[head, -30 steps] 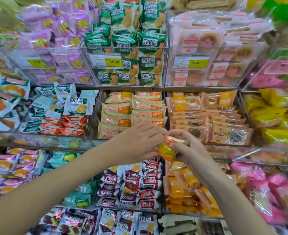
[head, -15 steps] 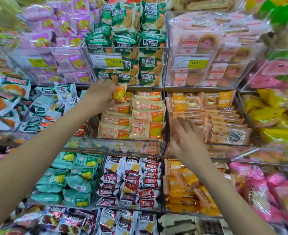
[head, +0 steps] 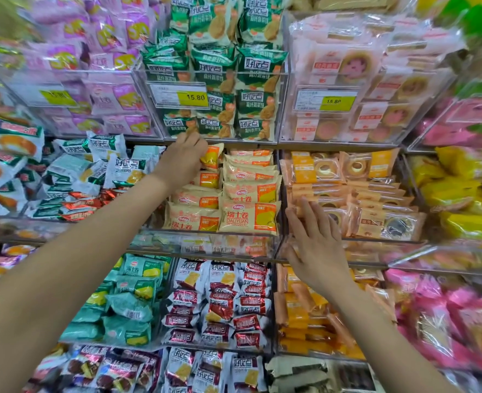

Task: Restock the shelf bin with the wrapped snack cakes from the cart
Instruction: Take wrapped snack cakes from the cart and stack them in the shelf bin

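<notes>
My left hand (head: pixel 181 158) reaches into the back of the middle clear shelf bin (head: pixel 214 245) and grips an orange-and-cream wrapped snack cake (head: pixel 212 158) at the top of the stack. Several matching Swiss roll cakes (head: pixel 248 217) fill that bin in two rows. My right hand (head: pixel 316 245) hovers with straight spread fingers at the bin's right front corner, in front of the neighbouring bin, and holds nothing. The cart is out of view.
Clear bins of wrapped snacks surround the target: green packs (head: pixel 234 80) above, round cakes in clear wrap (head: pixel 356 194) to the right, white-green packs (head: pixel 98 171) to the left, red-white packs (head: pixel 222 302) below. Yellow price tags (head: pixel 193 97) hang on the upper bins.
My left hand took the cake out of both hands, lifted it up and carried it deeper into the bin. My right hand let go and dropped to the bin's front right.
</notes>
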